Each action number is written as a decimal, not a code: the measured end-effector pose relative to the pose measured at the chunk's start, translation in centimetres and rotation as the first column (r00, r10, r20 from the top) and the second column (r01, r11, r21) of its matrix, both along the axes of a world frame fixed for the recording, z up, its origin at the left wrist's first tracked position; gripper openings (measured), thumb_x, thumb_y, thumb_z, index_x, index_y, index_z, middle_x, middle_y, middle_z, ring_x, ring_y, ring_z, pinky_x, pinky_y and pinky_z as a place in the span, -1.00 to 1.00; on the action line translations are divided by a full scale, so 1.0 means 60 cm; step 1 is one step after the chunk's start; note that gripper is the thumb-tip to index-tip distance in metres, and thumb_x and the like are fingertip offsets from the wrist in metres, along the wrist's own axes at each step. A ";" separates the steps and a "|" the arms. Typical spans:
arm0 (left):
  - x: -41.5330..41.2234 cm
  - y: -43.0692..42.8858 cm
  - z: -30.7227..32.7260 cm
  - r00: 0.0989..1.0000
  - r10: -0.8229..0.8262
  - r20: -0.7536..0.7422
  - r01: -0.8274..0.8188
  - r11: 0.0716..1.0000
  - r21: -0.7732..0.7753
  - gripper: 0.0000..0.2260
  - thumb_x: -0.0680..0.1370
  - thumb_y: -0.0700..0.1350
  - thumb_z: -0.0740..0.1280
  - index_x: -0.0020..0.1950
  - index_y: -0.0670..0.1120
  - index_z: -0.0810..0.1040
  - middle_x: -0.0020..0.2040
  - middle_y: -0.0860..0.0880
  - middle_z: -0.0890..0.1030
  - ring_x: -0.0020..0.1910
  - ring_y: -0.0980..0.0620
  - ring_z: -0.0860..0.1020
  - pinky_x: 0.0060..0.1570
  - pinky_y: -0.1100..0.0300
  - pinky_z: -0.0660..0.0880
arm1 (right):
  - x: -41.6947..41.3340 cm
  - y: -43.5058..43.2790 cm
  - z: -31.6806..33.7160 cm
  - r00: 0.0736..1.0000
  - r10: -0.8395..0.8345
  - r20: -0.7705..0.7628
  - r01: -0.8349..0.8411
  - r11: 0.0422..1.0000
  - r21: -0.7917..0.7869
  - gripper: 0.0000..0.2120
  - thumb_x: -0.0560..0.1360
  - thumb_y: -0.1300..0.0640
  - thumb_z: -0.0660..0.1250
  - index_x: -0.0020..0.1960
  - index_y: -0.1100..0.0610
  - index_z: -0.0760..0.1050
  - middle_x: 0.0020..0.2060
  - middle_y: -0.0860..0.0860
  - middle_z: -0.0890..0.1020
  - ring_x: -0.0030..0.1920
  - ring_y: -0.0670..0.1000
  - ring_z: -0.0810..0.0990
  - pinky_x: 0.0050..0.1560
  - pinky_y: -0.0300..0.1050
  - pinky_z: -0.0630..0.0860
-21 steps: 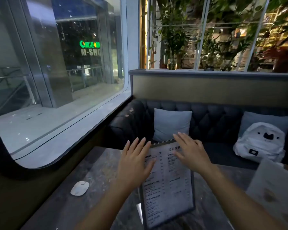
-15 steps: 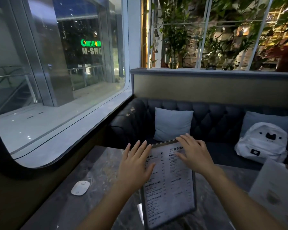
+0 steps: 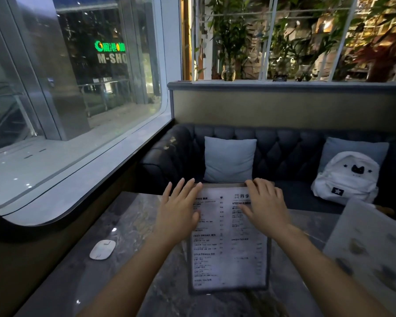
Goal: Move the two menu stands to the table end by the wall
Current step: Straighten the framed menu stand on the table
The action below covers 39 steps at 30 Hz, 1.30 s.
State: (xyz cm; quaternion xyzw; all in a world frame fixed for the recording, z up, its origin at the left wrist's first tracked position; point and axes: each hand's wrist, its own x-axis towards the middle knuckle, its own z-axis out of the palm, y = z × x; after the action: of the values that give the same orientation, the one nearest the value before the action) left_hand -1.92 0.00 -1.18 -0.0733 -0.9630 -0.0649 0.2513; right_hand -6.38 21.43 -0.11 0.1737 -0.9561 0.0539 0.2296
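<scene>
Both hands have slid apart to the top corners of the menu stand (image 3: 229,243), which now faces the camera squarely instead of tilted. Left hand (image 3: 180,211) lies flat, fingers spread, over the upper left edge; right hand (image 3: 264,205) spreads across the upper right, fingertips at the rim. Dark-framed, its white sheet carries columns of black print. It stands mid-table (image 3: 133,225); a second, blurred menu stand (image 3: 370,252) sits at far right.
</scene>
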 end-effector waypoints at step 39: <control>0.002 0.122 -0.004 0.940 -0.226 -0.254 0.313 0.865 0.391 -0.53 0.49 0.00 0.27 0.36 -0.13 0.32 0.40 -0.15 0.36 0.38 -0.08 0.30 0.36 -0.01 0.18 | 0.120 0.139 -0.034 0.962 -0.247 -0.117 0.167 0.871 -0.461 -0.53 0.44 0.20 0.36 0.30 0.26 0.33 0.24 0.26 0.45 0.25 0.24 0.40 0.23 0.16 0.27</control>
State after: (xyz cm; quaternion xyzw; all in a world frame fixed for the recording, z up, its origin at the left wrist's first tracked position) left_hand -1.78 7.30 -1.43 -0.1572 -0.8752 -0.3003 0.3451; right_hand 0.83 29.76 -2.17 0.0164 -0.9076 0.2320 0.3495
